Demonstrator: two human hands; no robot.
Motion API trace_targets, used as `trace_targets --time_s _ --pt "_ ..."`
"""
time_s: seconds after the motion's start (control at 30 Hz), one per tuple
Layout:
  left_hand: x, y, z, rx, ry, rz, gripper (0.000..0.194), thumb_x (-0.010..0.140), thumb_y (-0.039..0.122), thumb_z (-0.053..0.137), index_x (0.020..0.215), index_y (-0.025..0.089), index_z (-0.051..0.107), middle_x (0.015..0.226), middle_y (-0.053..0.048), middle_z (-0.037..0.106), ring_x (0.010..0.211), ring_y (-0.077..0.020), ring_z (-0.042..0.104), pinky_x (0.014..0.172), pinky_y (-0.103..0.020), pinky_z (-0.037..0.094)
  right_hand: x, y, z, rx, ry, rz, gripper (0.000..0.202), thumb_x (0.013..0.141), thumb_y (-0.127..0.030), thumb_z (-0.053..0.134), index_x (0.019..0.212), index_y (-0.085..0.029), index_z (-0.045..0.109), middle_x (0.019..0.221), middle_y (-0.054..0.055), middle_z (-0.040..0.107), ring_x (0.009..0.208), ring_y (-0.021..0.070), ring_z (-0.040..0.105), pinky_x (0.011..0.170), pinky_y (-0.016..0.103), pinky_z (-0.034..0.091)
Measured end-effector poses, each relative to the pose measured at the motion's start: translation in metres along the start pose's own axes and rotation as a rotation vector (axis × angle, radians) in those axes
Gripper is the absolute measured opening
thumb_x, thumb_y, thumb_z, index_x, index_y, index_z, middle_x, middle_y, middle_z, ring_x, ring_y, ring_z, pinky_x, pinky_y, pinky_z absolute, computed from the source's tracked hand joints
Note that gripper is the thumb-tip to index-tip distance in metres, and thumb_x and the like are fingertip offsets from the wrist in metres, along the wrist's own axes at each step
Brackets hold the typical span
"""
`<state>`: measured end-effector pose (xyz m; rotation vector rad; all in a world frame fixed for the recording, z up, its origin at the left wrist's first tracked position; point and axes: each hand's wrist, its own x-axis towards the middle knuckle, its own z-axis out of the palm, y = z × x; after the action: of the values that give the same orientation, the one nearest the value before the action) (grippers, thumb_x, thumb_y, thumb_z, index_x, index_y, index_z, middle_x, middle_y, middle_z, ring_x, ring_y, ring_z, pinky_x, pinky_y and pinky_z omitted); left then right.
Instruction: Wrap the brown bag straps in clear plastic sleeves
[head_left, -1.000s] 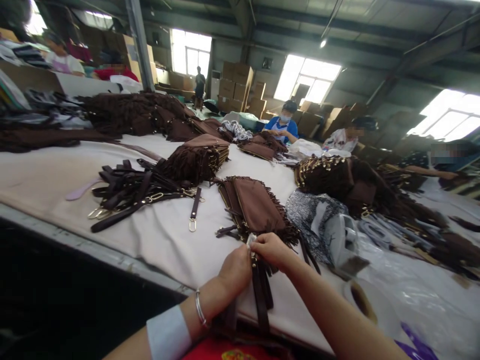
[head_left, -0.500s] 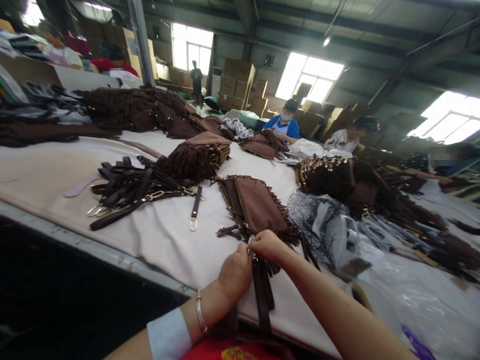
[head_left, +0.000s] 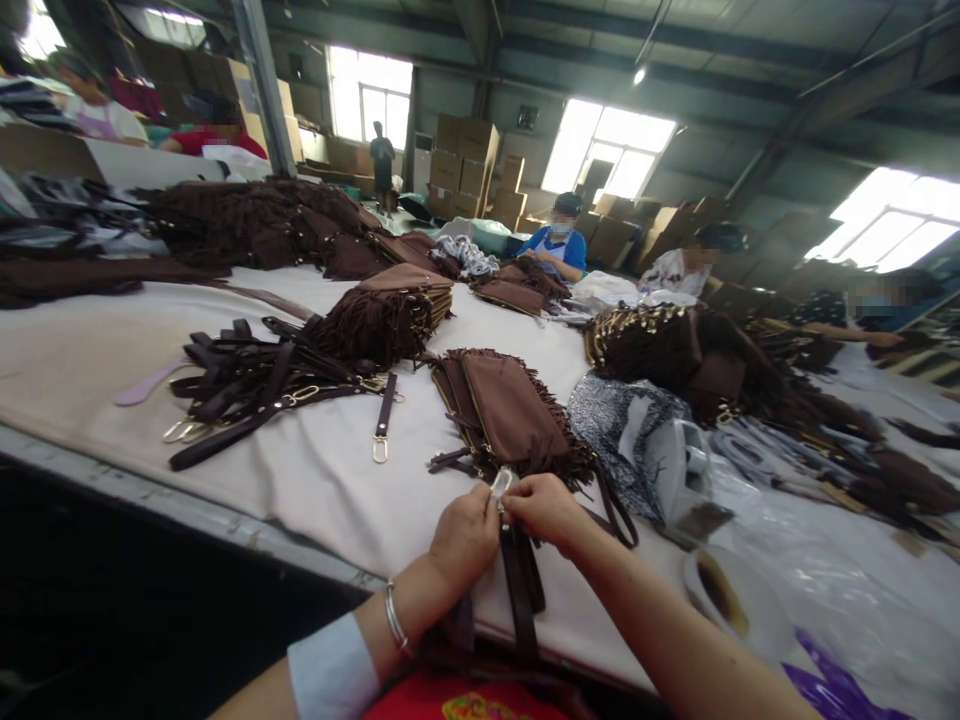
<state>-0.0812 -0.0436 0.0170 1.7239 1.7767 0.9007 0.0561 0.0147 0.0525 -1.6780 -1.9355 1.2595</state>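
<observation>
My left hand (head_left: 471, 528) is closed, pinching the metal clasp (head_left: 502, 484) of a dark brown wrist strap (head_left: 517, 590) from the left. From the right, my right hand (head_left: 546, 508) pinches the same clasp, its fingertips almost meeting those of the left. Something pale and shiny, perhaps clear film, covers the clasp. The strap hangs down below both hands over the table's front edge. Just beyond my fingers lies a small stack of brown fringed pouches (head_left: 517, 405) with gold zips. A short strap piece (head_left: 385, 405) with a gold clasp lies to their left.
Left on the white-covered table (head_left: 322, 500) lie a heap of dark straps (head_left: 247, 385) and a lilac tool (head_left: 150, 383). Fringed pouches (head_left: 397, 310) are stacked behind. On the right are a speckled bag (head_left: 622, 430), a roll (head_left: 724, 590) and clear plastic. Co-workers sit beyond.
Both hands stay at the clasp, which now shows more clearly above the fingertips. The right fingers have shifted slightly down. The whole view has moved a little.
</observation>
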Motion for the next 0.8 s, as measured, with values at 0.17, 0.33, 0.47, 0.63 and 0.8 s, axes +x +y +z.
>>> trace_targets --time_s 0.17,0.33,0.47,0.63,0.8 --pt "0.003 0.004 -0.003 -0.133 -0.002 -0.046 0.018 0.088 0.023 0.044 0.074 0.019 0.056 0.068 -0.002 0.061 0.065 -0.0152 0.056 0.062 -0.026 0.035 -0.005 0.005 0.01 0.069 0.098 0.003 0.019 0.067 -0.02 0.057 0.067 -0.015 0.075 0.048 -0.001 0.062 0.042 0.0092 0.05 0.041 0.02 0.033" --pt "0.004 0.0 0.001 -0.33 -0.036 -0.127 0.021 0.085 0.027 0.046 0.069 0.019 0.056 0.061 0.0 0.059 0.06 -0.0129 0.054 0.057 -0.024 0.036 -0.007 0.009 0.015 0.134 0.165 0.004 0.019 0.066 -0.018 0.059 0.073 -0.014 0.076 0.066 0.005 0.073 0.063 0.0162 0.065 0.054 0.02 0.045" --pt "0.004 -0.003 0.008 -0.607 -0.135 -0.278 0.02 0.083 0.031 0.047 0.072 0.018 0.056 0.056 0.002 0.058 0.048 -0.0113 0.051 0.048 -0.023 0.036 -0.007 0.014 0.018 0.198 0.158 0.032 0.019 0.066 -0.017 0.057 0.074 -0.013 0.074 0.064 0.004 0.072 0.058 0.0155 0.064 0.049 0.02 0.044" --pt "0.005 -0.003 0.007 -0.884 -0.241 -0.397 0.02 0.08 0.036 0.051 0.076 0.017 0.055 0.055 0.003 0.057 0.037 -0.0068 0.042 0.038 -0.02 0.031 -0.007 0.014 0.018 0.267 0.086 0.041 0.019 0.066 -0.015 0.053 0.071 -0.013 0.071 0.055 0.001 0.067 0.047 0.0106 0.054 0.044 0.019 0.038" --pt "0.005 -0.008 0.001 -1.001 -0.329 -0.389 0.026 0.076 0.04 0.057 0.077 0.014 0.056 0.059 0.001 0.059 0.04 -0.0065 0.044 0.038 -0.019 0.034 -0.004 0.009 0.011 0.28 -0.022 0.012 0.013 0.063 -0.013 0.053 0.065 -0.013 0.067 0.047 -0.004 0.058 0.04 0.0065 0.041 0.042 0.019 0.03"
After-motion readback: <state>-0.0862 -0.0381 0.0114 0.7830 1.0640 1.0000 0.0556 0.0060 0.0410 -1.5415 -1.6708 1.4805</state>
